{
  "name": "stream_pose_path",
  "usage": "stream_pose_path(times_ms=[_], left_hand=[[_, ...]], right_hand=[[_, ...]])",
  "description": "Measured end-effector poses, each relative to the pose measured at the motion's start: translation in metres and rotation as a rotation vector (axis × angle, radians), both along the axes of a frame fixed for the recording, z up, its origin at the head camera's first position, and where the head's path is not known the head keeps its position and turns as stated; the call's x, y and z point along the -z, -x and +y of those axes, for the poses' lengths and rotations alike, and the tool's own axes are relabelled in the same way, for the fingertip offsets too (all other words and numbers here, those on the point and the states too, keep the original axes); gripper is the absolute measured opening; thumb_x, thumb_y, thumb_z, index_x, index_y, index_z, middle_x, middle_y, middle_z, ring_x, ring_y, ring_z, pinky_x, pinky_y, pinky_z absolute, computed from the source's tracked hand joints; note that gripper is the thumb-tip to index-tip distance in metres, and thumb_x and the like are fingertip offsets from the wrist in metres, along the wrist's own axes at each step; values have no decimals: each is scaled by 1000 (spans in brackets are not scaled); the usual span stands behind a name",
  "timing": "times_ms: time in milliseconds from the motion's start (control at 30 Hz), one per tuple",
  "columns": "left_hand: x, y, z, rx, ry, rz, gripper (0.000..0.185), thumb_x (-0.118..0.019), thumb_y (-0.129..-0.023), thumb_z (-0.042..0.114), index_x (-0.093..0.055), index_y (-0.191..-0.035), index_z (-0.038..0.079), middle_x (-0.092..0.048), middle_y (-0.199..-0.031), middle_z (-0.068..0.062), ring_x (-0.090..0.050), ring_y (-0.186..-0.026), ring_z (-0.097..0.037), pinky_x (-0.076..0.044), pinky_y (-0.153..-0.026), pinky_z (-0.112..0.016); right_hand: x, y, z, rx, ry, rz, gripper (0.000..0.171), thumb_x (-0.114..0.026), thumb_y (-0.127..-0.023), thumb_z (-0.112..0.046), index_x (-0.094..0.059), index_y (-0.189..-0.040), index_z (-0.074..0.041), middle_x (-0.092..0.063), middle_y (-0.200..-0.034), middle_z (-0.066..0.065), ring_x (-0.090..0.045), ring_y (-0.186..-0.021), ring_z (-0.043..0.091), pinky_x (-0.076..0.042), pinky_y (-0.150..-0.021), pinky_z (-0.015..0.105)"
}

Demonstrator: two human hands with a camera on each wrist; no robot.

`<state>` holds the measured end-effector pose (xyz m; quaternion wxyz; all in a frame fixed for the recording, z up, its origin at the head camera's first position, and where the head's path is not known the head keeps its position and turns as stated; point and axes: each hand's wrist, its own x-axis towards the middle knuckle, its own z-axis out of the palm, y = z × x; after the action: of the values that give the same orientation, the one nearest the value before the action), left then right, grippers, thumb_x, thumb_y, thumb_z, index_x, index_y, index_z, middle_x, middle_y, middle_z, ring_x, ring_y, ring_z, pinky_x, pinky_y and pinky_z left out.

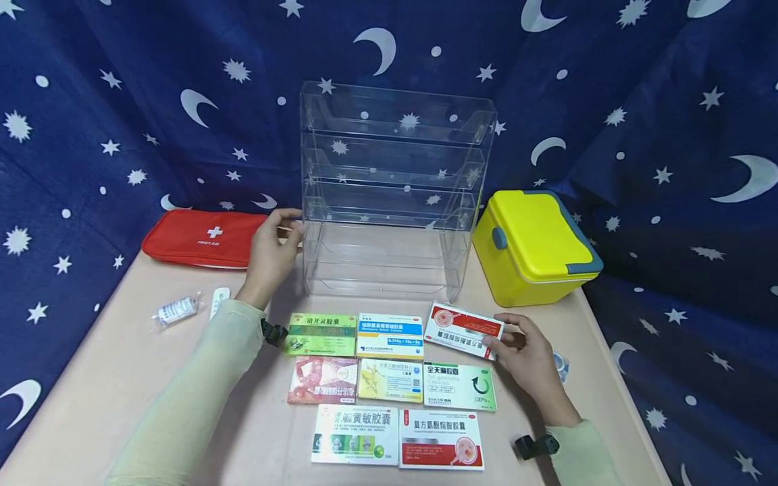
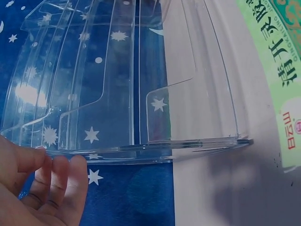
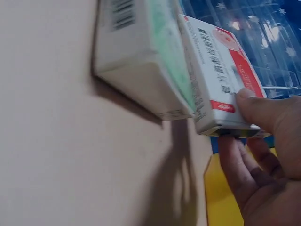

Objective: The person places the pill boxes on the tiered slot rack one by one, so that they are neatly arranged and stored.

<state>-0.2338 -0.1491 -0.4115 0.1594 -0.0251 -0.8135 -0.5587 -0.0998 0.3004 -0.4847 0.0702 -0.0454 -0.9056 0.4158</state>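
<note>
A clear plastic tiered rack [image 1: 389, 290] stands upright at the back of the table. My left hand [image 1: 275, 253] is at its left side, thumb and bent fingers on the side edge; the left wrist view shows the fingertips [image 2: 77, 165] at that clear edge. My right hand [image 1: 527, 354] pinches the end of a red-and-white medicine box [image 1: 464, 329], thumb on top and fingers beneath. That box is tilted and its print is upside down in the head view. In the right wrist view the held box [image 3: 218, 70] sits beside a green-and-white box [image 3: 141, 61].
Several medicine boxes lie in rows before the rack, among them a green box [image 1: 321, 335] and another red-and-white box [image 1: 441, 440]. A red first-aid pouch [image 1: 200, 236] and a wrapped roll [image 1: 177, 310] are left; a yellow lidded case [image 1: 529, 250] stands right.
</note>
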Motion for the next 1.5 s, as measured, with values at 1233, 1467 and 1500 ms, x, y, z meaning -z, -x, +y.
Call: stream_pose_path(times_ms=[1233,1467,1500], left_hand=[[2,6,-1,18,3,9,30,-62,-101,2,-61,-131,4,-62,-102,-14,-61,-88,-24,-60,-67,-23],[3,5,-3,8,0,1,30,-62,-101,4,-61,-130,4,-62,-102,-14,-61,-87,-22,-60,-67,-24],[3,5,-3,10,4,0,30,-62,-101,4,-61,-131,4,-62,-102,-14,-61,-87,-22,-60,-67,-24]], right_hand=[[-256,219,-168,-345,97,570,39,-73,-95,-9,-59,-130,-5,-53,-126,1,-65,-102,18,-56,-90,26],[-261,256,-183,-312,78,603,43,-74,-94,-17,-59,-134,-12,-51,-126,-3,-64,-106,12,-53,-94,23],[-260,259,-184,-304,76,614,43,-74,-94,-18,-59,-134,-13,-51,-126,-3,-64,-106,11,-53,-94,22]])
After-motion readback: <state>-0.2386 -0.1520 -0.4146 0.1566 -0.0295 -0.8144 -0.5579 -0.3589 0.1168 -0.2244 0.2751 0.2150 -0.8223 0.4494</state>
